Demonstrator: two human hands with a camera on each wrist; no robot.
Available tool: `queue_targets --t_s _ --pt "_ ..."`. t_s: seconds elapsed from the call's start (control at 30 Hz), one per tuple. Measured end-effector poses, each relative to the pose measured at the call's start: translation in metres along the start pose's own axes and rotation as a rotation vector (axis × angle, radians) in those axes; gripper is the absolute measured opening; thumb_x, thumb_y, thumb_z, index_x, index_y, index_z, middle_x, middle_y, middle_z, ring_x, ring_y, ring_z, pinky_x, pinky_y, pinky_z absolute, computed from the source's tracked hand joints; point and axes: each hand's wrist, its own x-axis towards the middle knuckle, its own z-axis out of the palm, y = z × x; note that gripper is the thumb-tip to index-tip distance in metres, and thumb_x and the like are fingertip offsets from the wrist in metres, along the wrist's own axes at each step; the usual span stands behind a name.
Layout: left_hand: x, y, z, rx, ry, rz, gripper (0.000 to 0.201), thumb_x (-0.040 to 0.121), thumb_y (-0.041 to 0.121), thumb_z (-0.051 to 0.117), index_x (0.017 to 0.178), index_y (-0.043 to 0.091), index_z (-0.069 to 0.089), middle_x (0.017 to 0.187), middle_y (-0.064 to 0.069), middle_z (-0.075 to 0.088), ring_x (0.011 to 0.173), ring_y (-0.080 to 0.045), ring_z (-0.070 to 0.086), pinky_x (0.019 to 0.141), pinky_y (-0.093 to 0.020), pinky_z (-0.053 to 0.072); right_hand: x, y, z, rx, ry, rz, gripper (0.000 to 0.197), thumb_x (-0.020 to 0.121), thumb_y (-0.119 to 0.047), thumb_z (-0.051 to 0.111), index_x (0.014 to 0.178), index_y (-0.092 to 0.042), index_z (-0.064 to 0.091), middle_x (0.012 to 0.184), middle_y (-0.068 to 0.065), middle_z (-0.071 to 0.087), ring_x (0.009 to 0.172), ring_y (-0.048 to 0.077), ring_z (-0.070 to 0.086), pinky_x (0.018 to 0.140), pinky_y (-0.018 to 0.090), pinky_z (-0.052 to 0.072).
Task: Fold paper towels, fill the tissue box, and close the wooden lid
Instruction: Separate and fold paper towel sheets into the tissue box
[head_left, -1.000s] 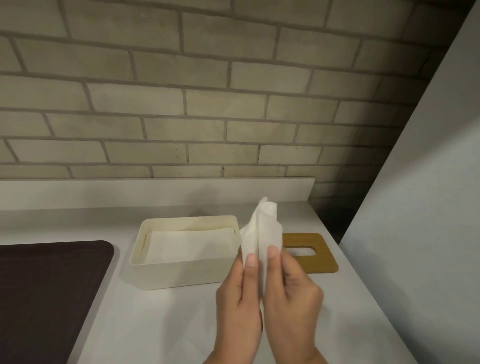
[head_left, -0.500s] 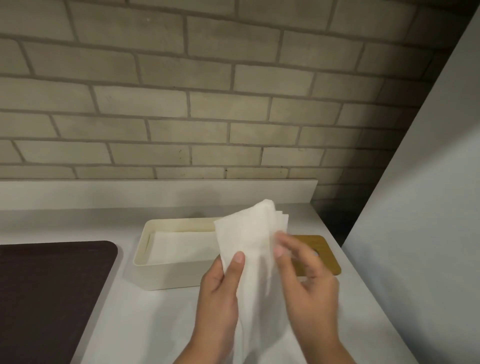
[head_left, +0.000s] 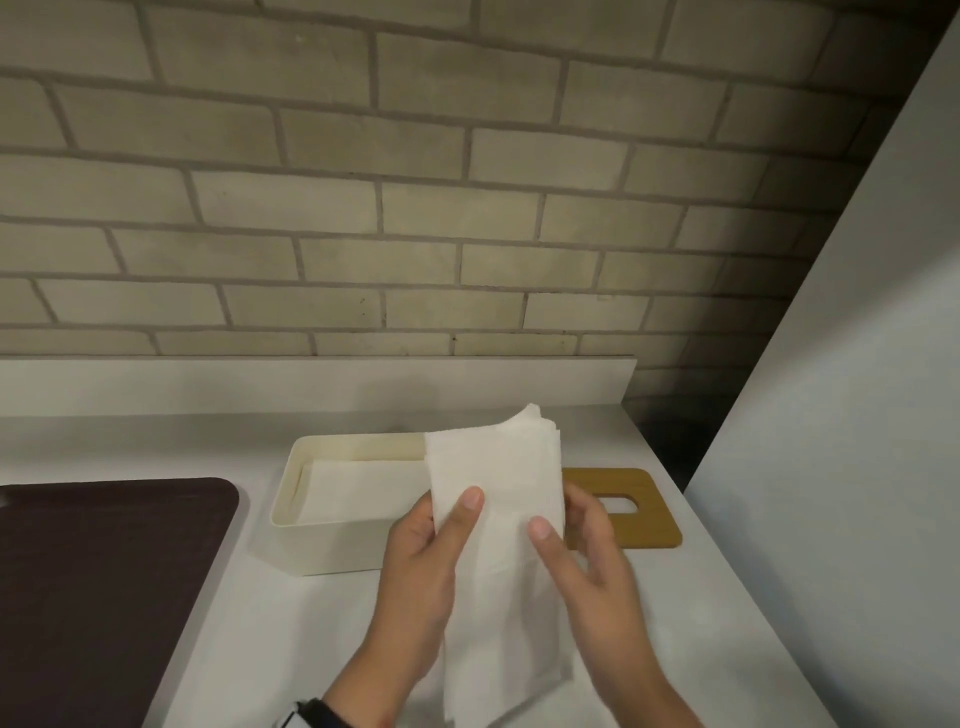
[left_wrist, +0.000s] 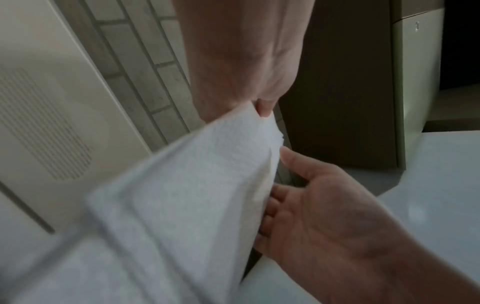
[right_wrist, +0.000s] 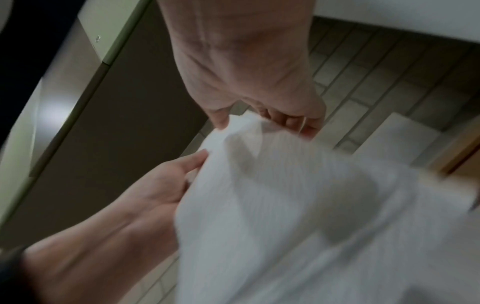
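A white paper towel (head_left: 498, 525) hangs upright between both hands above the counter, its top corners fanned in several layers. My left hand (head_left: 431, 540) pinches its left edge, thumb on the front. My right hand (head_left: 571, 540) pinches the right edge, thumb on the front and fingers behind. In the left wrist view the paper towel (left_wrist: 197, 174) fills the lower left; in the right wrist view the paper towel (right_wrist: 285, 195) is blurred. Behind it stands the cream tissue box (head_left: 332, 545), lidless, with folded towels (head_left: 358, 488) inside. The wooden lid (head_left: 634, 519) with its slot lies flat to the box's right.
A dark brown mat (head_left: 98, 587) covers the counter at the left. A brick wall (head_left: 415, 208) and a low white backsplash (head_left: 311, 384) run behind the box. A pale panel (head_left: 852, 467) rises along the counter's right edge.
The towel was a narrow bunched strip between both thumbs; the hands have moved apart and spread it into a wide flat panel in front of the box's right end.
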Motion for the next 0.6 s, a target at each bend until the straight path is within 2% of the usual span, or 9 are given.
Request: queue_targets --t_s 0.07,0.13,0.2,0.3,0.37,0.5,0.53,0.6 --pt "0.002 0.002 -0.007 0.036 -0.053 -0.002 0.026 0.085 0.021 0.057 0.102 0.008 0.071 0.099 -0.008 0.076 0.093 -0.023 0.072 0.075 -0.025 0.057 0.007 0.0 -0.009 0.004 -0.053 -0.046 0.054 0.064 -0.052 0.071 0.111 -0.054 0.044 0.108 -0.032 0.058 0.105 -0.003 0.057 0.077 0.017 0.05" --pt "0.005 0.003 -0.01 0.081 -0.084 0.006 0.026 0.08 0.026 0.06 0.096 0.01 0.074 0.096 -0.008 0.076 0.091 -0.024 0.072 0.076 -0.027 0.057 0.011 0.0 -0.01 0.107 -0.137 -0.022 0.062 0.065 -0.041 0.079 0.118 -0.046 0.048 0.112 -0.022 0.065 0.106 0.006 0.063 0.08 0.027 0.056" --pt "0.008 0.0 -0.013 0.119 -0.077 0.015 0.025 0.078 0.028 0.061 0.091 0.012 0.075 0.093 -0.007 0.076 0.089 -0.025 0.072 0.076 -0.029 0.057 0.014 0.007 -0.007 0.195 -0.168 0.011 0.056 0.069 -0.026 0.078 0.12 -0.032 0.054 0.112 -0.009 0.069 0.104 0.014 0.066 0.083 0.033 0.057" --pt "0.013 -0.01 -0.021 0.145 -0.024 0.05 0.021 0.083 0.021 0.061 0.097 0.011 0.072 0.097 -0.004 0.076 0.092 -0.021 0.071 0.079 -0.028 0.057 0.016 0.019 -0.002 0.258 -0.146 0.042 0.039 0.078 -0.021 0.073 0.116 -0.02 0.062 0.11 0.002 0.071 0.103 0.023 0.067 0.088 0.041 0.054" --pt "0.012 -0.02 -0.026 0.173 -0.008 0.043 0.022 0.084 0.017 0.062 0.104 0.011 0.068 0.101 -0.003 0.075 0.096 -0.02 0.07 0.082 -0.028 0.057 0.016 0.026 0.0 0.308 -0.122 0.051 0.032 0.083 -0.019 0.065 0.115 -0.017 0.063 0.109 0.003 0.072 0.102 0.023 0.068 0.087 0.041 0.054" --pt "0.007 -0.044 -0.03 0.319 0.072 0.041 0.013 0.091 0.013 0.06 0.099 0.019 0.068 0.094 0.0 0.075 0.092 -0.02 0.07 0.088 -0.046 0.054 0.017 0.037 0.01 0.24 -0.069 0.023 0.024 0.091 -0.017 0.056 0.113 -0.025 0.06 0.102 -0.008 0.073 0.095 0.011 0.069 0.073 0.024 0.056" --pt "0.007 -0.046 -0.029 0.319 0.098 0.046 0.012 0.093 0.014 0.059 0.096 0.02 0.068 0.093 0.001 0.075 0.091 -0.02 0.069 0.088 -0.048 0.054 0.018 0.038 0.012 0.217 -0.06 0.014 0.024 0.092 -0.018 0.055 0.114 -0.026 0.06 0.103 -0.009 0.073 0.096 0.011 0.069 0.074 0.025 0.056" --pt "0.008 -0.042 -0.025 0.291 0.125 0.096 0.009 0.093 0.018 0.059 0.096 0.021 0.067 0.094 0.001 0.074 0.092 -0.019 0.069 0.086 -0.045 0.054 0.02 0.034 0.016 0.199 -0.056 -0.037 0.026 0.091 -0.022 0.056 0.116 -0.025 0.06 0.107 -0.005 0.071 0.101 0.014 0.067 0.082 0.031 0.056"
